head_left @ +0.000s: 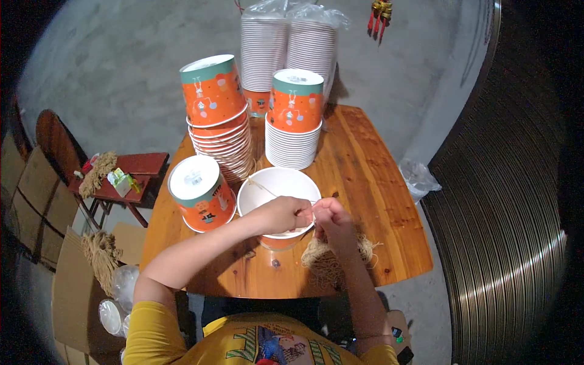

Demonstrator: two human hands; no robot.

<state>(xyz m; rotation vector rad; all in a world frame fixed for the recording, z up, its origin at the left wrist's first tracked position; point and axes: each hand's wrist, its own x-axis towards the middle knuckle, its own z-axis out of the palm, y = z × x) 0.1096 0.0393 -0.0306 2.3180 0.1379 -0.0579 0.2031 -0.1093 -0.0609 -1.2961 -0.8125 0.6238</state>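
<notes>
An open paper bucket (277, 182), white inside and orange outside, stands upright on the wooden table in front of me. A thin tan cord (263, 187) runs from its far left rim toward my hands. At the bucket's near right rim, my left hand (287, 215) is closed in a pinch on the cord. My right hand (332, 220) pinches right beside it, fingertips almost touching the left ones; the bit of cord between them is partly hidden. Beneath my right wrist lies a tangled bundle of tan cords (322, 260).
An upside-down orange bucket (205, 204) stands left of the open one. Behind are a leaning bucket stack (219, 128), another stack (294, 128) and tall bagged stacks (263, 52). A red bench (143, 164) and cardboard box (76, 292) are at left, a ribbed shutter (505, 231) at right.
</notes>
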